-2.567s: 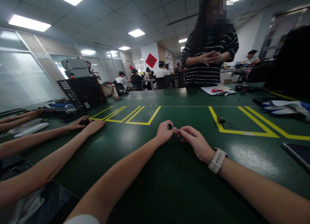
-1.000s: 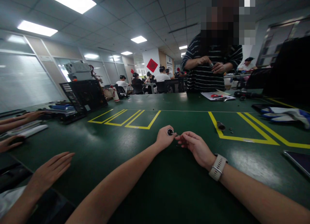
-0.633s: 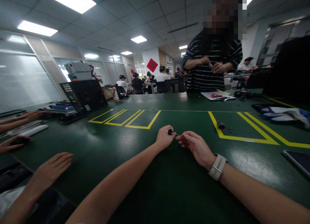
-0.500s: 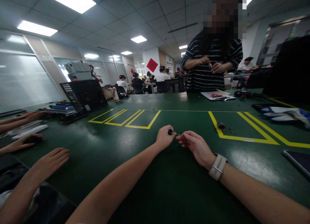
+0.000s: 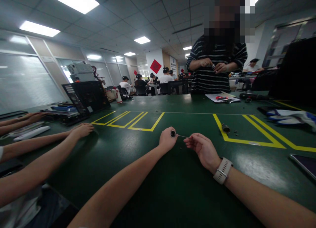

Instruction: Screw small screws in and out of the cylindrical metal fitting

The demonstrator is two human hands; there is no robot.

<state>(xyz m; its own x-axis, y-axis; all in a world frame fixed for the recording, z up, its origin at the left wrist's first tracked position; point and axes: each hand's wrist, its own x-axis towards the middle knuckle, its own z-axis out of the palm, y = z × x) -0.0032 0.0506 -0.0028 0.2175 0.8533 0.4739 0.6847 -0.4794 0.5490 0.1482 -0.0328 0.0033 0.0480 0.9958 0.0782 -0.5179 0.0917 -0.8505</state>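
Left fingers (image 5: 167, 132) around dark cylinder (image 5: 172, 133), thin rod (image 5: 183, 136) between right fingers (image 5: 194, 138)

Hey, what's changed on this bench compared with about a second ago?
The right hand has shifted rightward, away from the left hand, so more of the thin rod shows between them. The left neighbour's nearer hand has reached forward over the green table. The left hand keeps hold of the round part; the dark cylinder and gloves lie as before.
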